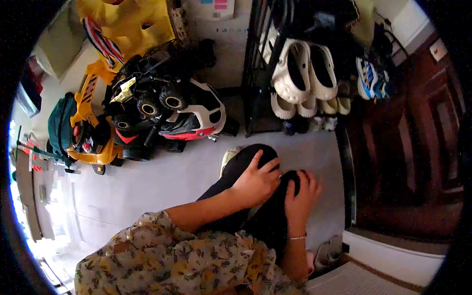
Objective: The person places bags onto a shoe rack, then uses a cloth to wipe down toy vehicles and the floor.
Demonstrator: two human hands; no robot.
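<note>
Here, you have your left hand (255,186) spread open over one knee of your black trousers (270,221), just right of the frame's centre, its fingers parted and gripping nothing that shows. Your right hand (302,196), a little farther right, lies open over the other knee, thumb apart from the curved fingers; a thin bracelet (297,238) circles that wrist. Your patterned top (172,260) fills the bottom of the frame. Beyond your knees, at the upper right, white clogs (290,88) sit on a black rack (251,98). At the upper left, a red-and-white toy motorcycle (199,123) stands near a yellow toy excavator (101,155). A dark brown door (408,147) occupies the right side.
</note>
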